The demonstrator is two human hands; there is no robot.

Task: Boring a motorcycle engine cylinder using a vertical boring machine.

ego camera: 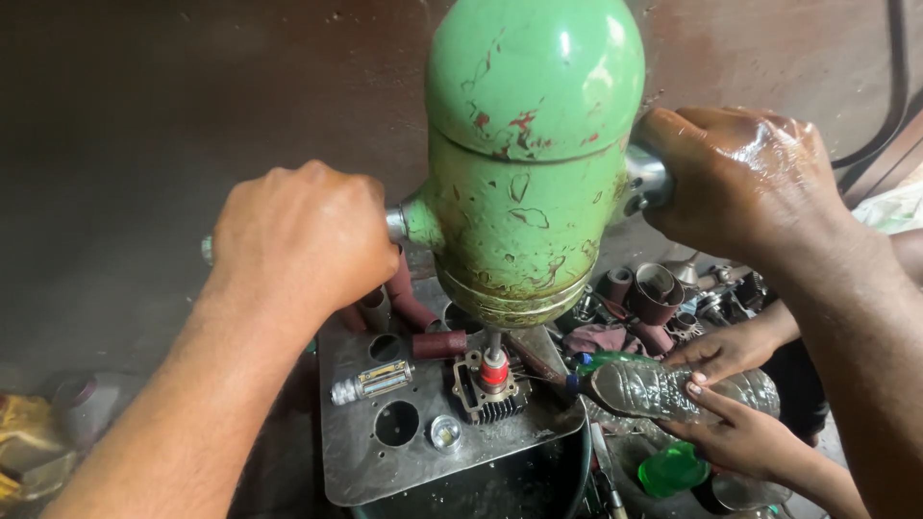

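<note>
Left hand (pixel 303 240) and right hand (pixel 735 178) each grip 1 side handle of the green machine (pixel 529 154); below, a co-worker's 2 hands (pixel 731 384) hold a plastic bottle (pixel 663 384) beside the engine cylinder (pixel 490 389).

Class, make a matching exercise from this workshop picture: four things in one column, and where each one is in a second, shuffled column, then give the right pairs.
Things:
1. left hand
2. right hand
3. plastic bottle
4. metal plate

Places:
A. held sideways by another person's hands
B. gripping the handle on the left of the green machine
C. lying under the machine, with round holes in it
D. gripping the handle on the right of the machine

Pairs: 1-B, 2-D, 3-A, 4-C
</note>
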